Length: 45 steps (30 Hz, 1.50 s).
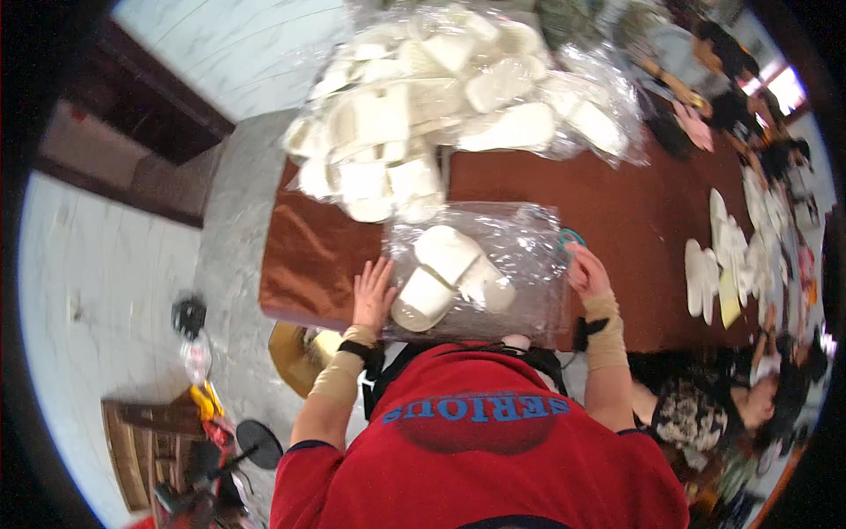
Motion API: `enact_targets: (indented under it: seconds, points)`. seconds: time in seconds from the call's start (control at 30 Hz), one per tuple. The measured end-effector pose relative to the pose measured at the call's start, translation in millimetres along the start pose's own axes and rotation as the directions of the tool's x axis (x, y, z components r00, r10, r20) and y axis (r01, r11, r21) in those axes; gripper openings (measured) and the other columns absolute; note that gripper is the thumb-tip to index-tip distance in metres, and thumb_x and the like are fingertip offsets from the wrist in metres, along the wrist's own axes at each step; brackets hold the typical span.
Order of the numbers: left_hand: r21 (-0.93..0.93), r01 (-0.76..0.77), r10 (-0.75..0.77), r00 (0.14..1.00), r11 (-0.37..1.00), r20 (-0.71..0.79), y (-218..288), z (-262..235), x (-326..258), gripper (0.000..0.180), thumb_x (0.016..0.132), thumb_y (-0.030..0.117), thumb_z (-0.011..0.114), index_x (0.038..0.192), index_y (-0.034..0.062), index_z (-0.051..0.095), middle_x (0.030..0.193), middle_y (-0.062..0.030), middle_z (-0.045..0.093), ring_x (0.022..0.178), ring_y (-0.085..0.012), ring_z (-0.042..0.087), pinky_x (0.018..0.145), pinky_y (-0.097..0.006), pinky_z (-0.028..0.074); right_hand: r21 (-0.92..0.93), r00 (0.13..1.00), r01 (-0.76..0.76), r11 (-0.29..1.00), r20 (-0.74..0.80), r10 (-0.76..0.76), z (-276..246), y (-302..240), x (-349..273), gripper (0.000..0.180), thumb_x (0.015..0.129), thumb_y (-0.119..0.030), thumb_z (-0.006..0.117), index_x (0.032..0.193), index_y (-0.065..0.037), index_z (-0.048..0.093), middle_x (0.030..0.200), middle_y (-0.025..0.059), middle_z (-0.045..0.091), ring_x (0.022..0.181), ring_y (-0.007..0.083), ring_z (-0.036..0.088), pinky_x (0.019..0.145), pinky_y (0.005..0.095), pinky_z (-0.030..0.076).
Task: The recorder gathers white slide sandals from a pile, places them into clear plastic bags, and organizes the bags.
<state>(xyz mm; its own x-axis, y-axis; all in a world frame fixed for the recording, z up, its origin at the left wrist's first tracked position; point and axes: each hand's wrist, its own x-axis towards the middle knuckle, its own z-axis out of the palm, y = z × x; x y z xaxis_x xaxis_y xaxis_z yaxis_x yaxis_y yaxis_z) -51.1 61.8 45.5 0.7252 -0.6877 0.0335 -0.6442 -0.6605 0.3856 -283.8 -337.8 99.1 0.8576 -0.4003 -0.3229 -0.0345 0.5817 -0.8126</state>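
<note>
A pair of white slide slippers (429, 296) lies in front of me on clear plastic wrap (538, 304), at the near edge of the table. I cannot tell whether the slippers are inside the plastic or on top of it. My left hand (374, 293) rests flat with fingers stretched, at the plastic's left edge beside the slippers. At the right edge, my right hand (589, 271) has its fingers curled together around a small teal loop-shaped thing (573, 237). Only part of that thing shows above the fingers.
A large heap of white slippers in clear plastic (414, 101) covers the table's far side. More white slippers (701, 280) lie on the brown tabletop (621, 225) at the right. Several people (723, 62) are along the right side. A dark round-topped stand (259, 443) is at the lower left.
</note>
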Motion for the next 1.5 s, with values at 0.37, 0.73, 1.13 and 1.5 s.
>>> enact_targets:
  seconds: [0.37,0.73,1.13,1.5]
  points:
    - [-0.091,0.064,-0.074,0.991,0.994,-0.112,0.8,31.3,-11.2,0.052,0.093,0.031,0.05,0.142,0.0167,0.038,0.152,-0.005,0.027,0.142,-0.0289,0.018,0.114,-0.053,0.012,-0.55,0.991,-0.067,0.833,0.058,0.118,-26.6,-4.2,9.3,0.023,0.091,-0.018,0.058,0.096,0.002,0.069,0.064,-0.003,0.054,0.053,0.0062,0.042,0.049,0.0217,0.033]
    - [-0.116,0.085,-0.088,0.996,0.99,-0.022,5.2,29.9,-23.8,0.05,0.096,0.033,0.042,0.142,0.0138,0.037,0.152,-0.004,0.029,0.143,-0.0263,0.018,0.115,-0.051,0.01,-0.561,0.983,0.139,0.816,0.179,-0.044,-10.8,-13.7,16.3,0.04,0.096,-0.031,0.046,0.109,0.0,0.066,0.085,0.0093,0.069,0.08,0.0161,0.062,0.072,0.0295,0.05]
    - [-0.041,0.032,-0.035,0.996,0.999,-0.084,-0.1,58.2,-18.3,0.048,0.092,0.026,0.052,0.139,0.0189,0.043,0.15,-0.0038,0.032,0.142,-0.0272,0.02,0.112,-0.055,0.014,-0.187,0.95,-0.206,0.96,0.197,0.242,14.5,41.1,19.2,0.047,0.086,-0.011,0.063,0.129,0.003,0.049,0.116,0.0109,0.061,0.096,0.0183,0.06,0.082,0.0272,0.05]
    - [-0.09,0.085,-0.087,0.996,0.992,-0.023,1.5,48.2,-25.4,0.045,0.096,0.028,0.046,0.14,0.0198,0.041,0.155,-0.0002,0.022,0.145,-0.0257,0.012,0.113,-0.056,0.011,-0.889,0.905,0.165,0.428,0.309,0.292,65.9,74.1,113.4,0.068,0.078,-0.013,0.071,0.138,-0.006,0.04,0.128,0.0098,0.048,0.095,0.0208,0.054,0.084,0.0327,0.047]
